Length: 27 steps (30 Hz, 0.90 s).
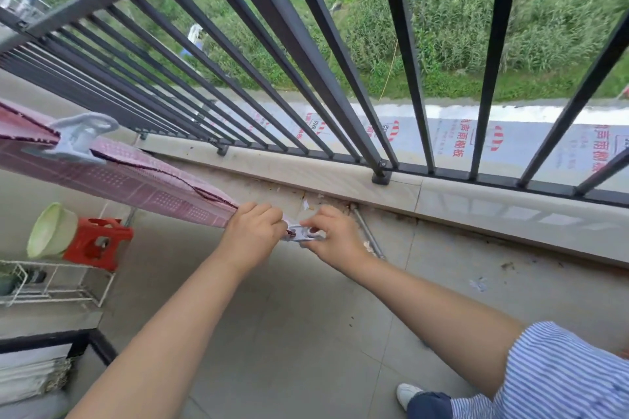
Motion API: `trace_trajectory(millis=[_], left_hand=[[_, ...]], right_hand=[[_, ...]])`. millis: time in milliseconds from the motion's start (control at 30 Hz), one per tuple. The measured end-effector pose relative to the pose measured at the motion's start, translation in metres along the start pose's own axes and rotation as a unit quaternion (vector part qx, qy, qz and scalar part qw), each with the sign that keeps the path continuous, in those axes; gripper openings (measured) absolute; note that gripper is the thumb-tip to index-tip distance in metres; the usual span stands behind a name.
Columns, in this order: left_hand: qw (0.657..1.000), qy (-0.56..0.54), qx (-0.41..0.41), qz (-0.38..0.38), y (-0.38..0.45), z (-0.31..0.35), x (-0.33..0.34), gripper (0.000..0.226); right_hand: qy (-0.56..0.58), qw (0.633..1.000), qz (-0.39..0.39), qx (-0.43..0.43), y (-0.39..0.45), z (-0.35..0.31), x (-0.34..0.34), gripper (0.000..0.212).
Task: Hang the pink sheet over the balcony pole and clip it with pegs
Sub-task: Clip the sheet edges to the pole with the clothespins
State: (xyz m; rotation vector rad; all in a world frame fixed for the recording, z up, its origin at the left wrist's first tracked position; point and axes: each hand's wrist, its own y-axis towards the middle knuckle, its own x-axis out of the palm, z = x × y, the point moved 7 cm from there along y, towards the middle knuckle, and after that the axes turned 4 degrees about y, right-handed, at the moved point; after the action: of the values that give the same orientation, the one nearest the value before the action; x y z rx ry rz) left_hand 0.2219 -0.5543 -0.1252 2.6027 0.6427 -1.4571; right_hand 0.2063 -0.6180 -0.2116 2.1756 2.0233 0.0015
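Observation:
The pink sheet point(136, 180) hangs folded over a pole that runs from the left edge toward the centre; the pole itself is hidden under the cloth. A pale grey peg point(80, 139) grips the sheet's top fold near the left. My left hand point(253, 235) holds the sheet's right end. My right hand point(335, 236) pinches a second pale grey peg point(303, 234) right at that end, touching the fingers of my left hand.
The black balcony railing point(306, 54) stands just beyond the sheet, on a concrete curb point(442, 194). At the left are a red plastic stool point(98, 241), a green basin point(51, 230) and a white wire rack point(58, 282). My shoe point(408, 393) is at the bottom.

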Motion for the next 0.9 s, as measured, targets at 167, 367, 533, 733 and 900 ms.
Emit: trace_trajectory(millis=[167,367,533,733,900], left_hand=[[1.0,0.011,-0.003,-0.004,0.001,-0.002,0.005,0.013],[0.999,0.022,0.002,-0.048,0.003,0.022,0.014,0.021],[0.994,-0.057,0.04,-0.08,0.028,0.087,0.002,0.043],[0.97,-0.117,0.2,-0.071,0.067,0.239,-0.065,0.068],[0.921,-0.125,0.367,0.03,0.06,0.396,-0.171,0.071]], right_hand=[[-0.038,0.998,-0.019,0.048,-0.004,0.009,0.004,0.056],[-0.156,0.984,-0.002,0.09,-0.04,0.019,-0.032,0.053],[-0.34,0.919,0.106,0.171,-0.112,0.02,-0.107,0.058],[-0.452,0.78,0.259,0.348,-0.306,-0.007,-0.187,0.072],[-0.396,0.619,0.406,0.544,-0.534,-0.042,-0.199,0.067]])
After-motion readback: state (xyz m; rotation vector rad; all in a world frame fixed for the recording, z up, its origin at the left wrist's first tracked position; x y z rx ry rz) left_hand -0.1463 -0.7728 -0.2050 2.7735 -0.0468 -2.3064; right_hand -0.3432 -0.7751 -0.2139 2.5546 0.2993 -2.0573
